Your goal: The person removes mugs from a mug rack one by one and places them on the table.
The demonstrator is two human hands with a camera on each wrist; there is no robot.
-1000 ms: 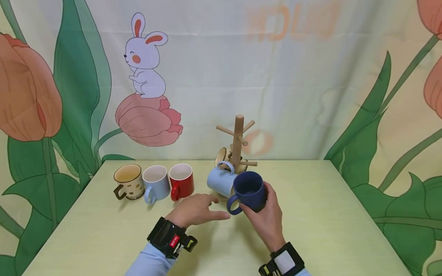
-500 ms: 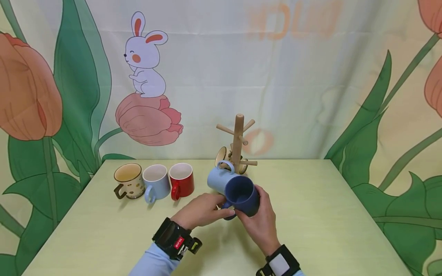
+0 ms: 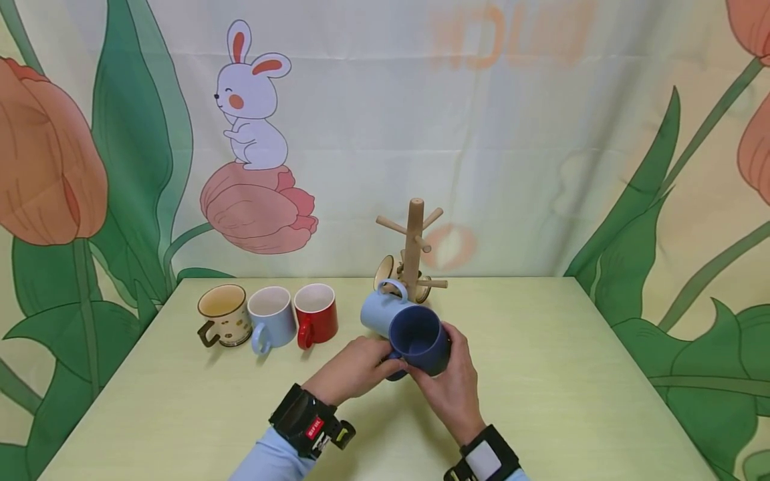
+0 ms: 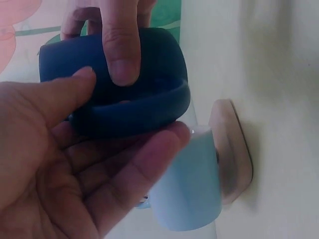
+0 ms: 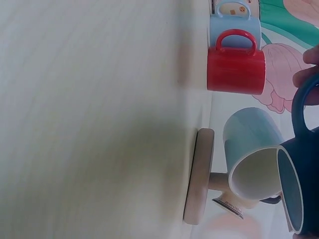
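Observation:
A navy blue mug [image 3: 420,339] is held off the table, tilted, in front of the wooden mug tree [image 3: 414,247]. My right hand [image 3: 452,377] grips its body from the right, one finger showing on its side in the left wrist view. My left hand [image 3: 361,367] pinches the handle [image 4: 134,112], thumb on one side and fingers on the other. Just behind it, a light blue mug [image 3: 383,311] hangs sideways on the tree, its handle upward. Farther back, a cream mug [image 3: 386,268] on the tree is partly hidden.
To the left stand a cream dotted mug [image 3: 227,322], another light blue mug [image 3: 273,321] and a red mug [image 3: 319,317] in a row. The mug tree has bare upper pegs [image 3: 391,225]. A patterned curtain [image 3: 511,167] hangs behind the table [image 3: 559,374].
The navy mug has moved slightly left and tilted, its opening turning toward me. My left hand has moved right and taken hold of its handle. The other mugs have stayed put.

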